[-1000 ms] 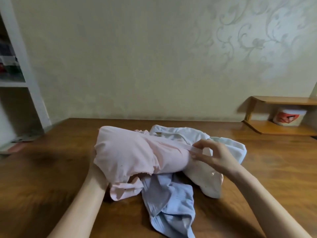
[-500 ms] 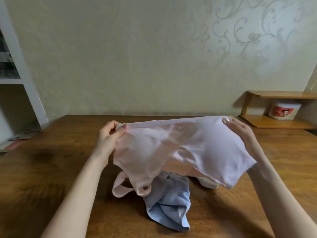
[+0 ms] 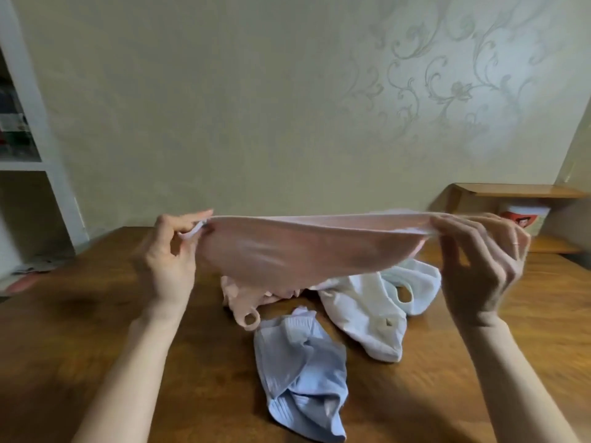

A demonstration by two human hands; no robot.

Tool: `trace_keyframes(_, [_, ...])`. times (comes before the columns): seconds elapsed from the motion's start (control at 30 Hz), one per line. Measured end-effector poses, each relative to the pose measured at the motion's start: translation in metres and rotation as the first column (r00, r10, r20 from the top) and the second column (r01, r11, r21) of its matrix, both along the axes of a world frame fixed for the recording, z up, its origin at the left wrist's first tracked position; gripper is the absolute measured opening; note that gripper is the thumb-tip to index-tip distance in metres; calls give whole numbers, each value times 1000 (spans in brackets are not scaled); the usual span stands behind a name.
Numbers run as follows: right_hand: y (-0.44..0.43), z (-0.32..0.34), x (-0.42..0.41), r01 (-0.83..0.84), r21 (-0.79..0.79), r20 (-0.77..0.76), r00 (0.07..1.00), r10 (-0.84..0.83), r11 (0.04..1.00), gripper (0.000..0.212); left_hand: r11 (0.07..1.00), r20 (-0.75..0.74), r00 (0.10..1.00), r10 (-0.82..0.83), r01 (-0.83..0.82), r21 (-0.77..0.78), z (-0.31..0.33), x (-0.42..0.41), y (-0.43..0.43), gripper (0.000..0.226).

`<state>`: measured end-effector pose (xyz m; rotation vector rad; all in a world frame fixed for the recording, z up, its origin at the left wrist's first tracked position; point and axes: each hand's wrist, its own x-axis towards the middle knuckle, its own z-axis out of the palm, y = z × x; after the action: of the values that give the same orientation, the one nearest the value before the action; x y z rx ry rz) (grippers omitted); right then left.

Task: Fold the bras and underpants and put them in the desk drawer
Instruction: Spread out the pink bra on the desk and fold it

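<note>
A pale wall with a scrolled floral pattern fills the upper field; below it lies the brown wooden desk. A white shelving unit stands at the far left edge. Above the middle of the desk, a pink garment is held stretched level between both hands, its upper band pulled taut and its body sagging beneath. It appears to be a bra, though the blur leaves this uncertain; its straps hang down, and one looped end seems to reach the desk surface. The blue garment lies crumpled on the desk nearest the viewer. The white garment lies bunched just beside it, to the right and partly under the pink one. The left hand pinches the left end of the band between thumb and fingers. The right hand grips the right end with curled fingers. A small wooden shelf at far right shelters a white tub.
</note>
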<state>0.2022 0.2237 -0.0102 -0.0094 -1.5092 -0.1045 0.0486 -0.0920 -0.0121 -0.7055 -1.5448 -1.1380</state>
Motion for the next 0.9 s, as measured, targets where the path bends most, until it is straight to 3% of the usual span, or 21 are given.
trace_keyframes(0.07, [4,-2,8,-6,9,121,993,5,1000,6,978,-143,985,100,-123,-165,7,10,-11,16])
trace_keyframes(0.13, [11,-10,17,-70,-56,424,901,88,996,14,891,-188,970,152,-217,-400,1,17,-24,22])
trace_keyframes(0.17, [13,-17,21,-90,-84,558,821,121,992,22,829,-142,979,147,-200,-522,-6,21,-29,24])
trace_keyframes(0.23, [17,-30,31,-159,-179,682,691,239,971,29,764,125,981,148,-33,-644,-18,30,-38,25])
trace_keyframes(0.3, [13,-35,35,-194,-316,691,624,366,929,32,834,430,892,137,130,-536,-22,35,-40,22])
trace_keyframes(0.33, [7,-33,36,-190,-361,673,624,396,913,33,887,514,855,72,181,-425,-22,34,-38,21])
trace_keyframes(0.4, [-4,-18,35,-196,-405,586,695,418,893,35,955,544,833,-100,234,-181,-9,34,-30,25])
trace_keyframes(0.47, [-17,9,39,-224,-433,519,730,445,873,22,974,450,868,-211,225,23,18,31,-20,30])
trace_keyframes(0.5, [-23,25,41,-217,-464,561,678,475,859,17,977,389,896,-212,197,78,34,28,-15,27])
trace_keyframes(0.57, [-45,50,44,-160,-587,694,404,596,793,10,990,298,944,-140,125,71,69,22,-1,22])
trace_keyframes(0.6, [-59,59,40,-147,-635,706,286,647,758,19,993,255,960,-117,119,8,86,24,11,27])
trace_keyframes(0.67, [-85,67,24,-179,-727,627,220,747,663,57,957,174,964,-201,231,-174,111,41,47,32])
trace_keyframes(0.7, [-99,69,14,-217,-785,548,195,813,581,58,903,159,944,-291,325,-282,120,56,65,32])
trace_keyframes(0.77, [-122,71,-1,-300,-841,413,181,893,450,22,757,195,883,-428,468,-456,122,81,87,33])
trace_keyframes(0.8, [-127,73,-7,-310,-863,335,241,911,399,8,739,188,876,-443,476,-477,116,86,90,37])
trace_keyframes(0.83, [-126,74,-11,-307,-891,238,314,919,335,11,771,152,887,-435,455,-445,106,86,87,42])
trace_keyframes(0.9, [-120,78,-13,-321,-945,-53,342,938,64,16,885,170,909,-380,411,-219,76,88,71,53])
